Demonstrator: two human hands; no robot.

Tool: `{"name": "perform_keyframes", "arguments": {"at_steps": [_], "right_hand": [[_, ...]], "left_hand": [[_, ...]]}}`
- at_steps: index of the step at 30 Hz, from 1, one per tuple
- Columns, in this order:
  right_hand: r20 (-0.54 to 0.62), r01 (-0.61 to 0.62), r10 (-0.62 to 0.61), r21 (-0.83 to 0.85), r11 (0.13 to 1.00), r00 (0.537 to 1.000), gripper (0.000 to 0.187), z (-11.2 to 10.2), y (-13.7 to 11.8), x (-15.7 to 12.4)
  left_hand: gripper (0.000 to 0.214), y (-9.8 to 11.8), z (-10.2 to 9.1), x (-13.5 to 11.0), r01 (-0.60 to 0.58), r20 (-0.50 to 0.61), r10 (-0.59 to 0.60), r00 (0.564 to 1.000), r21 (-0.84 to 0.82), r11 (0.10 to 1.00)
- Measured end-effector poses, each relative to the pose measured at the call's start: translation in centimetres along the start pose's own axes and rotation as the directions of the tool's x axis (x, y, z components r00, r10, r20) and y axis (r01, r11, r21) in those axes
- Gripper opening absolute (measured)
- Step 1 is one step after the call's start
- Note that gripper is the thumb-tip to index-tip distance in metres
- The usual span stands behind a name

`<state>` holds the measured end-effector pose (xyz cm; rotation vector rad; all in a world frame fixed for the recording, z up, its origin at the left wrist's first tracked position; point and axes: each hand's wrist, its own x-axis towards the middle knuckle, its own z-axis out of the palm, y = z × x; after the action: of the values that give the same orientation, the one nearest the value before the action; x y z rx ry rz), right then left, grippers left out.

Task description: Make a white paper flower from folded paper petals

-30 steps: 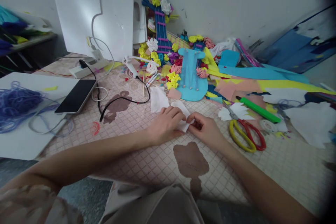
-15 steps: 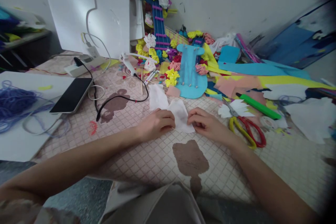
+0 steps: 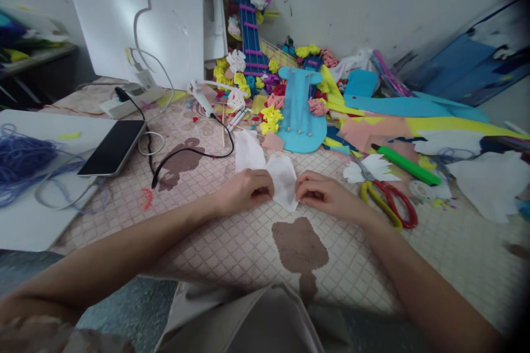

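A small piece of white paper (image 3: 284, 181) is held between my two hands, just over the patterned tabletop. My left hand (image 3: 251, 190) pinches its left edge with curled fingers. On the opposite side, my right hand (image 3: 318, 192) grips the lower right edge between thumb and fingers. Another white paper piece (image 3: 249, 151) lies behind my left hand, close to the held one. Scissors (image 3: 389, 198) with one yellow and one red handle rest to the right of my right hand, their blades over cut white paper (image 3: 371, 169).
Farther back stand a light-blue lyre-shaped cutout (image 3: 303, 116) and crumpled paper flowers (image 3: 271, 119). On the right lies a green cutter (image 3: 408, 165). A glue gun (image 3: 202, 100) with a black cord, a phone (image 3: 112, 148) and blue yarn (image 3: 25, 154) are on the left.
The white paper's lower edge has drawn in from a wide corner to a narrower point near my right fingers. Both hands stay nearly in place, their fingers curled a little tighter.
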<state>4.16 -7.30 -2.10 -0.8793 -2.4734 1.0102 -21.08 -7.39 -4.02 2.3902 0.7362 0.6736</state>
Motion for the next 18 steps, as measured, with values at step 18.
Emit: {"name": "perform_keyframes", "arguments": {"at_steps": [18], "right_hand": [[-0.097,-0.053,0.036,-0.172,0.984,0.995,0.005,2.3,-0.9,0.6]], "left_hand": [[0.012,1.0,1.2,0.4,0.144,-0.065,-0.14,0.988,0.066,0.987]]}}
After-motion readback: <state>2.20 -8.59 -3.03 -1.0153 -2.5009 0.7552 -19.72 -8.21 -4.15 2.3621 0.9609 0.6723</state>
